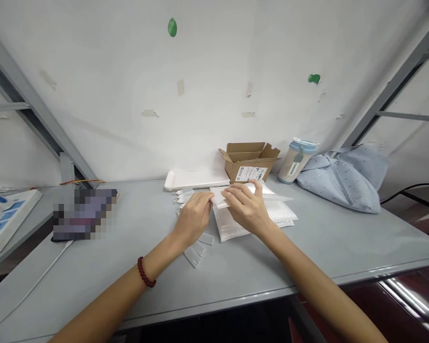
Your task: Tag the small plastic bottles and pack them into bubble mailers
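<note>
A white bubble mailer (219, 199) is raised a little above the table between my two hands. My left hand (195, 215) pinches its left end, with the fingertips pressed together. On its near edge, the fingers of my right hand (246, 204) curl around the mailer, thumb up. Beneath lies a stack of white bubble mailers (229, 227), partly covered by my right hand. Several small translucent flat pieces (193, 256) lie below my left hand. Small white-topped items (183, 194) are lined up behind that hand, partly hidden by it.
A long white tray (196, 179) and an open cardboard box (248, 164) stand by the wall. To their right are a tumbler (296, 161) and a light blue cloth bag (343, 178). A blurred-out dark device (86, 214) with a white cable lies at the left.
</note>
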The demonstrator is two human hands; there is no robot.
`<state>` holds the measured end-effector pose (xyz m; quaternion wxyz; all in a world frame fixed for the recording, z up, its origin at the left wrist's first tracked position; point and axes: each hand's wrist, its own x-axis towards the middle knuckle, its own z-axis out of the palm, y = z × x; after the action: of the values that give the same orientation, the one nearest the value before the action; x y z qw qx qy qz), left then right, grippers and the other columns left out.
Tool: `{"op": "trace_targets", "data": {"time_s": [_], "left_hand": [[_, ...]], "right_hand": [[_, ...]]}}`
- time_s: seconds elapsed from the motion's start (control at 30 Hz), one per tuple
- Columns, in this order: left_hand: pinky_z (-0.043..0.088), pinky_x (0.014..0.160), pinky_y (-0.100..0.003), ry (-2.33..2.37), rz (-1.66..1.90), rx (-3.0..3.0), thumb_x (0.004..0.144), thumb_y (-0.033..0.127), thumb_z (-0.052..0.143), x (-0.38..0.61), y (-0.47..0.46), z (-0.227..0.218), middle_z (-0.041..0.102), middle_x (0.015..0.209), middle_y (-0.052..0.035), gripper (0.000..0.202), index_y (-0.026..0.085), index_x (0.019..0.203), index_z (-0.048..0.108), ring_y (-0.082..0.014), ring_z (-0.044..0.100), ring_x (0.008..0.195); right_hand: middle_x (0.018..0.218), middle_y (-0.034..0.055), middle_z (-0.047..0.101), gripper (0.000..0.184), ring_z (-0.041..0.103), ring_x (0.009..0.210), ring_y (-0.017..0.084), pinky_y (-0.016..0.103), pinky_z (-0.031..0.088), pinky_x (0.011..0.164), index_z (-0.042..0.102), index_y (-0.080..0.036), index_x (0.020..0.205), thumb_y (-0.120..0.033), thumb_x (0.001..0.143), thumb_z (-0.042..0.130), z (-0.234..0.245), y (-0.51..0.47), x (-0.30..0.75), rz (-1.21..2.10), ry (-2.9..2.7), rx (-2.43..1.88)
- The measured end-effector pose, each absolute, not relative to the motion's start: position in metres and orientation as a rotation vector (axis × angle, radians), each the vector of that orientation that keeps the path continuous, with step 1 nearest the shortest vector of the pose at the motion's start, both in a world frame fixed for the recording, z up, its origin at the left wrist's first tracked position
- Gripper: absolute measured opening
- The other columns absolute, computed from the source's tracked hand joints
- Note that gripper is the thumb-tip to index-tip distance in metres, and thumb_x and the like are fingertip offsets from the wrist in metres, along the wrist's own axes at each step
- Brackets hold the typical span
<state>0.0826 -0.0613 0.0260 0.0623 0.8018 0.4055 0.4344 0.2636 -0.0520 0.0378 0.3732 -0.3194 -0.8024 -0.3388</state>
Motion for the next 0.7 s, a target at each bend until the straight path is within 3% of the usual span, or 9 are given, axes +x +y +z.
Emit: {"op": "trace_targets", "data": {"time_s": [0.13,0.23,0.47,0.7], "left_hand": [[0.046,0.061,-0.029,1.347,1.255,1.993,0.091,0.030,0.043,0.090,-0.057,0.035,0.063,0.077,-0.0030,0.019,0.019,0.086,0.057,-0.0166,0.057,0.065],[0.044,0.057,-0.026,1.298,1.211,1.676,0.087,0.033,0.048,0.097,-0.042,0.043,0.058,0.064,0.0013,0.019,0.019,0.075,0.053,-0.0132,0.053,0.054],[0.041,0.049,-0.023,1.250,0.959,1.432,0.079,0.016,0.054,0.111,-0.007,0.048,0.053,0.049,0.0013,0.017,0.016,0.062,0.054,-0.0107,0.050,0.045],[0.036,0.045,-0.019,1.376,0.913,1.358,0.078,0.005,0.054,0.111,-0.001,0.041,0.049,0.045,0.0046,0.010,0.013,0.071,0.058,-0.0069,0.044,0.039]], "right_hand": [[0.118,0.0130,0.061,0.026,0.056,0.107,0.026,0.044,0.033,0.093,0.053,-0.021,0.115,-0.024,0.090,0.051,0.045,-0.048,0.272,-0.814,-1.879,-1.008],[0.123,0.0148,0.056,0.029,0.051,0.113,0.029,0.043,0.034,0.090,0.051,-0.020,0.118,-0.026,0.090,0.049,0.046,-0.044,0.278,-0.720,-1.828,-1.081],[0.120,0.0149,0.058,0.027,0.049,0.111,0.029,0.046,0.035,0.087,0.055,-0.020,0.116,-0.025,0.090,0.047,0.030,-0.025,0.289,-0.543,-1.990,-1.365],[0.125,0.0156,0.054,0.034,0.046,0.116,0.030,0.047,0.037,0.093,0.056,-0.019,0.121,-0.030,0.090,0.046,0.029,-0.021,0.292,-0.225,-2.106,-1.616]]}}
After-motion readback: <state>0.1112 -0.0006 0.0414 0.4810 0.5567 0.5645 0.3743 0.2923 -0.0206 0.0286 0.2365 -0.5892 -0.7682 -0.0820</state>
